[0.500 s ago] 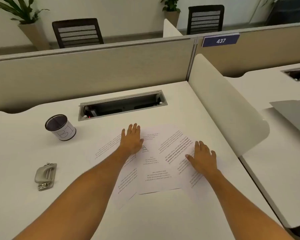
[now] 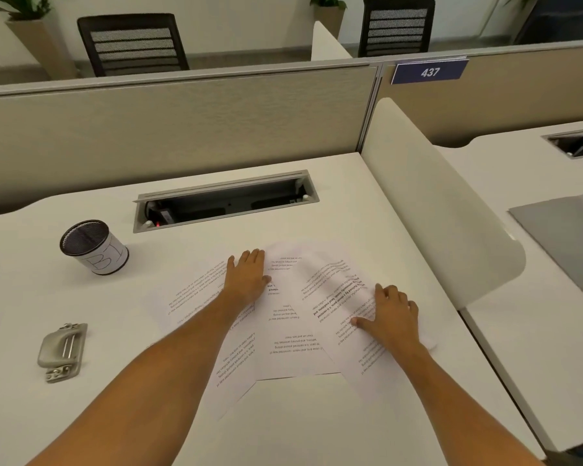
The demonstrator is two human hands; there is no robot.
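Three printed paper sheets lie fanned and overlapping on the white desk (image 2: 283,428): a left sheet (image 2: 196,297), a middle sheet (image 2: 290,344) and a right sheet (image 2: 337,287). My left hand (image 2: 248,277) lies flat with straight fingers where the left and middle sheets meet. My right hand (image 2: 392,314) presses on the right sheet with its fingers spread and slightly bent, thumb stretched to the left. The text on the sheets faces away from me.
A black mesh pen cup (image 2: 93,247) with a white label stands at the left. A grey metal hole punch (image 2: 63,351) lies nearer me on the left. An open cable tray (image 2: 226,200) sits behind the papers. A white side divider (image 2: 445,216) bounds the desk's right.
Both hands have stayed on the papers, and the right sheet looks slightly shifted under my right hand.
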